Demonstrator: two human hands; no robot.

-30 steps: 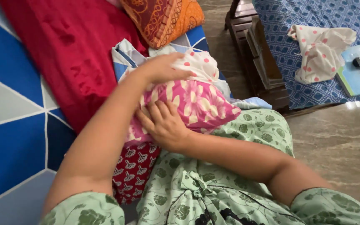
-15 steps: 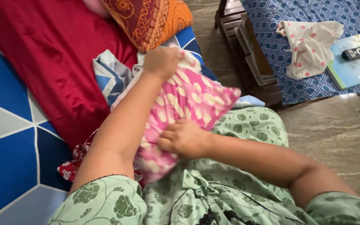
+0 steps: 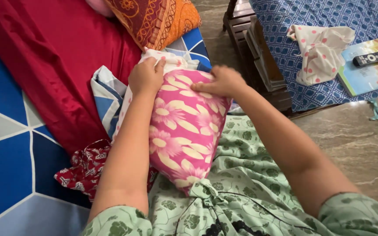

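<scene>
A pink flowered pillow (image 3: 184,131) is held upright on a lap covered by green printed cloth (image 3: 241,188), at the edge of a bed. Its top edge is gripped by the left hand (image 3: 145,78), fingers curled over a white spotted cover (image 3: 162,59), and pinched by the right hand (image 3: 222,82) at the far corner. The cover could likely be snagged or bunched if the two grips are pulled unevenly, and the pillow could slide off the lap toward the stone floor (image 3: 355,144). Room is tight: red sheet (image 3: 57,57) and orange cushion (image 3: 154,22) are crowded at the left, a dark wooden bed frame (image 3: 263,65) stands near on the right.
</scene>
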